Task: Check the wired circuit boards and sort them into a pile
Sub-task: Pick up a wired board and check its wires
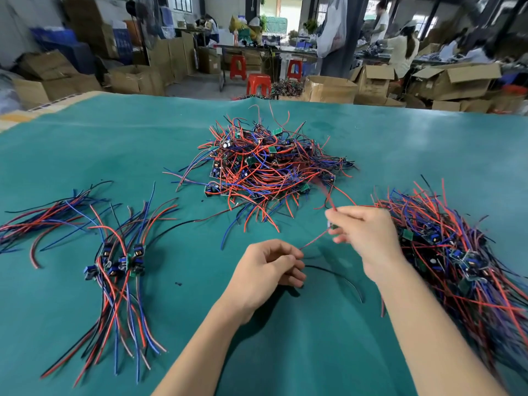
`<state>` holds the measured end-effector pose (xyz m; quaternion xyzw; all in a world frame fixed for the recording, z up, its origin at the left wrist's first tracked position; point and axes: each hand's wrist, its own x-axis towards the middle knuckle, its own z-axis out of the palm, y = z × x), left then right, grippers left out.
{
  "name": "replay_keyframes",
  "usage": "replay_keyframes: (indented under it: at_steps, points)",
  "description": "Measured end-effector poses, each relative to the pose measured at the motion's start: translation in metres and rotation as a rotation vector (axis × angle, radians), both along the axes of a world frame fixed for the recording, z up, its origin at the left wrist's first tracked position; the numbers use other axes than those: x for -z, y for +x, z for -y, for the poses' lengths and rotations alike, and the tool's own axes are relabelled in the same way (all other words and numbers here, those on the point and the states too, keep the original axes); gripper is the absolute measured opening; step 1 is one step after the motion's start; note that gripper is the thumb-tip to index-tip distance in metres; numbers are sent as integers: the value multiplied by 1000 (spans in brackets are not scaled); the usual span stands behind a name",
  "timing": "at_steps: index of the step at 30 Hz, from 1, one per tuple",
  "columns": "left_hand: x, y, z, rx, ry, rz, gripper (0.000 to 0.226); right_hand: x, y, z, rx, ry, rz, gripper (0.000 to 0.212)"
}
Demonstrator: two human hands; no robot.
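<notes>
Two bare hands work over a green table cover (285, 352). The right hand (368, 238) pinches a small wired circuit board (331, 224) between thumb and fingertips; the board itself is blurred and mostly hidden by the fingers. A red wire (313, 240) runs from it down to the left hand (268, 267), whose curled fingers pinch the wire's far end — the wire stretched taut between the two hands. A black wire (337, 274) curves across the cloth just below the hands. Directly beyond the hands lies a tangled heap of wired boards (265, 164). Just right of the right hand, a second, larger heap (457, 258) spreads toward the table edge. Well left of the left hand lies a small aligned bundle of boards (120, 261), wires fanned out; farther left, a loose sheaf of wires (43, 221).
</notes>
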<state>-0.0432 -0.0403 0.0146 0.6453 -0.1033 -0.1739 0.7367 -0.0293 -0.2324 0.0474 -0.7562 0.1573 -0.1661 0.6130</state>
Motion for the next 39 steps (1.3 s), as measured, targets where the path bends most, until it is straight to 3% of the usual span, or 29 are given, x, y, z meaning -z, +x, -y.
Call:
replay_keyframes:
  at_steps: [2,5,10,17,19,23,27,35,39]
  points:
    - [1,-1,0,-4,3,6,17,-7,-16,4,-40,365,47,7]
    - [0,-2,2,-42,-11,13,18,-12,-29,2,-133,628,89,9]
    - [-2,3,-3,-246,-120,-66,4,-16,-31,-1,-231,897,94,13]
    - [-8,10,-17,-198,-346,-219,3,-19,-34,10,-432,1160,189,18]
    - [-8,10,-18,-124,-330,-203,15,-21,-36,9,-464,1131,193,18]
    - [-8,-3,-6,156,-211,-124,30,-10,-36,-20,-416,701,71,16]
    - [-5,-6,-1,131,-137,-66,33,5,-35,-42,-285,415,23,13]
    - [-4,-8,6,3,-132,-59,22,11,-33,-44,-219,384,29,16]
    - [-3,-10,8,-45,-102,13,22,8,-32,-46,-240,517,32,11]
